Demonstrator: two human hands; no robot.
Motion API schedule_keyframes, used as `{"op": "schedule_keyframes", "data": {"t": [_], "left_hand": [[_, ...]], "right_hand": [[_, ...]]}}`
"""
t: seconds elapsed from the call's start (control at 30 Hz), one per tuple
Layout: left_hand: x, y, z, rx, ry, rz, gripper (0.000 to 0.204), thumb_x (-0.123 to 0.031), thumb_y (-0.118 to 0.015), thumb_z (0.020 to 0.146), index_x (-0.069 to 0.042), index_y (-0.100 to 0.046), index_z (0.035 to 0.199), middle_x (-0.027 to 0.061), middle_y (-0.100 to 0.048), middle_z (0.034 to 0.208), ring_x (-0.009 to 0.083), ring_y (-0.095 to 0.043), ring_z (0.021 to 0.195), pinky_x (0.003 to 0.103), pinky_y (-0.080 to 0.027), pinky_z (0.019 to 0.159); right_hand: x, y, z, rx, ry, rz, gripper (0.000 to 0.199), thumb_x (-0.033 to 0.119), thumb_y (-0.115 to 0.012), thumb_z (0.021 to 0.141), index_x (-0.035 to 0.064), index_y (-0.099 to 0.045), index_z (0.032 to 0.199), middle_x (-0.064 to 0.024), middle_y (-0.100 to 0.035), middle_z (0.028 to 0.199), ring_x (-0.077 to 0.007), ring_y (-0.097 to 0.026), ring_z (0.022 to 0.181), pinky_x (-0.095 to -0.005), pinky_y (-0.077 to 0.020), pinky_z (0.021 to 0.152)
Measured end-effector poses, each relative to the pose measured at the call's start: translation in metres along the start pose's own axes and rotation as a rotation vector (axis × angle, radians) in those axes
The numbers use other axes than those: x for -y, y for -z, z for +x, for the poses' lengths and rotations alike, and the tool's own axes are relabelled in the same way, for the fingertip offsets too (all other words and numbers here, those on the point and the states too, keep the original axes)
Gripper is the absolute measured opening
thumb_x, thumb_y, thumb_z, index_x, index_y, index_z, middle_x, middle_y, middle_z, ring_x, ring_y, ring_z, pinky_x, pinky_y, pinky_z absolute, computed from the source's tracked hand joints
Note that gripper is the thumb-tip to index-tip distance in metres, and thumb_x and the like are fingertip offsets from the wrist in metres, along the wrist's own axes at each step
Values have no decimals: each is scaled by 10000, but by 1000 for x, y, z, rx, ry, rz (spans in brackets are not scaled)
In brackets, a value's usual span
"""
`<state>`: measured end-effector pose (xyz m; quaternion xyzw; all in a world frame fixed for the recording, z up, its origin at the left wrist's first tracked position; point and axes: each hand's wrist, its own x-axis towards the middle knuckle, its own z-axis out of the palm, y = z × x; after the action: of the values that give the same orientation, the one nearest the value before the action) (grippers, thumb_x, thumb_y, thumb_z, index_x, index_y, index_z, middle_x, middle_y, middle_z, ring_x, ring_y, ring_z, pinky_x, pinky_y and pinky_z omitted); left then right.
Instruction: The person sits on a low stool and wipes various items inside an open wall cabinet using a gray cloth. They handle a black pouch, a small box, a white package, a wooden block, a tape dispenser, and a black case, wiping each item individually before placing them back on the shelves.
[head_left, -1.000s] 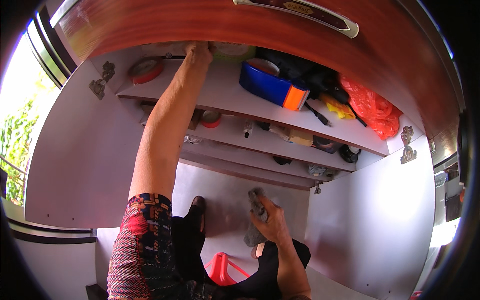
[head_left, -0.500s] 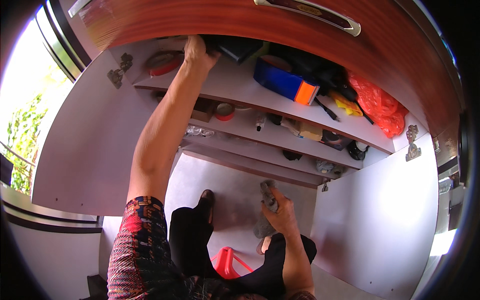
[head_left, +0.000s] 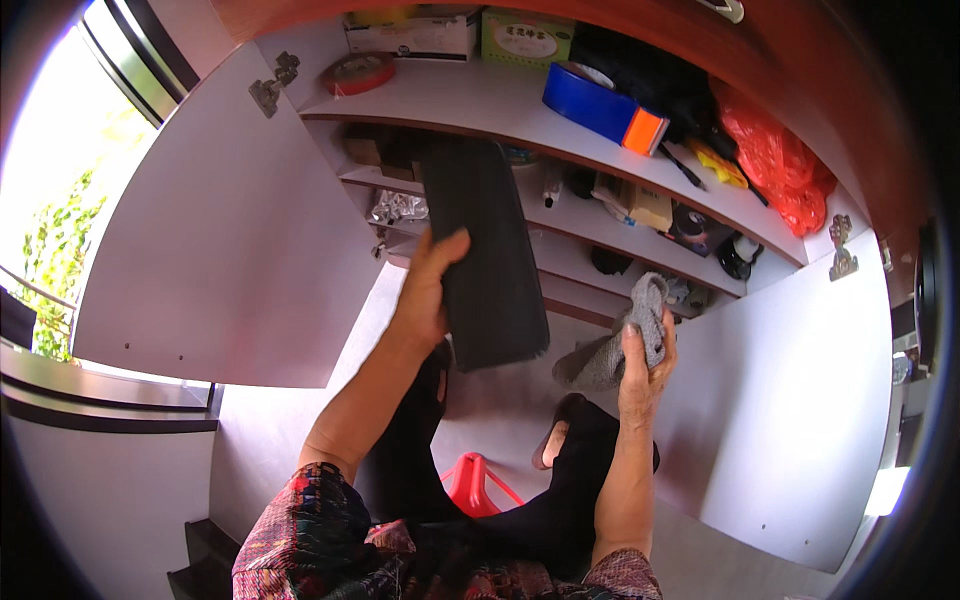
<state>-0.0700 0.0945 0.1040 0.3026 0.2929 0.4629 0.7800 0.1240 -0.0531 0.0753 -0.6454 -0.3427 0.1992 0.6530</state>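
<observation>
A long black rectangular case or box [head_left: 490, 260] is gripped by its left edge in my left hand [head_left: 428, 290], out in front of the open cabinet. The thumb lies across its upper face and the other fingers are hidden beneath it. My right hand [head_left: 645, 365], to the right and apart from the case, is closed round a bunched grey cloth [head_left: 610, 355]. Part of the cloth hangs down to the left of the hand. Behind the case, cabinet shelves [head_left: 450, 105] hold various goods, and the case hides part of the middle shelf.
On the top shelf are a red tape roll [head_left: 358, 74], a green box [head_left: 527, 38], a blue box with an orange end [head_left: 605, 105] and a red plastic bag [head_left: 775, 150]. Cabinet doors stand open at left [head_left: 215, 240] and right [head_left: 790, 410]. A red stool [head_left: 470, 485] is below me.
My left hand has come out of the top shelf and down, bringing the black case with it. My right hand has risen and shifted right with the grey cloth.
</observation>
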Motion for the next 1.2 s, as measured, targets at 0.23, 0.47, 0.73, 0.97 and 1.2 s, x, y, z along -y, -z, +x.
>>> {"op": "schedule_keyframes", "data": {"t": [0.23,0.47,0.73,0.97,1.2], "left_hand": [[70,16,-13,97,213,43,480,-407,-547,890,-77,-442,1221,31,-544,1064,126,-551,933,269,-474,803],[74,4,-33,37,442,334,616,-556,-299,927,-72,-398,1296,108,-455,1281,188,-439,1171,332,-348,988],[98,9,-40,449,317,437,488,-155,-590,884,-55,-358,1301,36,-534,1079,92,-521,941,235,-462,801],[95,23,-27,513,92,702,530,-149,-621,842,-34,-357,1287,65,-525,1131,144,-503,1044,271,-419,882],[110,33,-27,582,50,699,542,-106,-612,816,5,-355,1280,95,-500,1161,162,-472,1086,286,-399,911]], "right_hand": [[21,-37,-44,552,756,-637,567,111,-665,619,71,-515,1164,-99,-463,915,-277,-490,800,-386,-376,691],[-1,-53,-33,433,691,-745,450,96,-645,666,103,-560,1108,-89,-456,1010,-280,-463,912,-391,-349,743],[-22,-40,26,107,408,-690,418,115,-638,713,113,-565,1124,-83,-467,1121,-297,-438,1067,-412,-333,849],[-3,-44,0,348,630,-716,367,137,-640,725,80,-579,1083,-69,-482,1230,-244,-434,1197,-429,-311,931],[-11,-42,-2,460,655,-748,345,146,-651,703,105,-599,1041,-29,-538,1178,-213,-450,1183,-406,-287,897]]}}
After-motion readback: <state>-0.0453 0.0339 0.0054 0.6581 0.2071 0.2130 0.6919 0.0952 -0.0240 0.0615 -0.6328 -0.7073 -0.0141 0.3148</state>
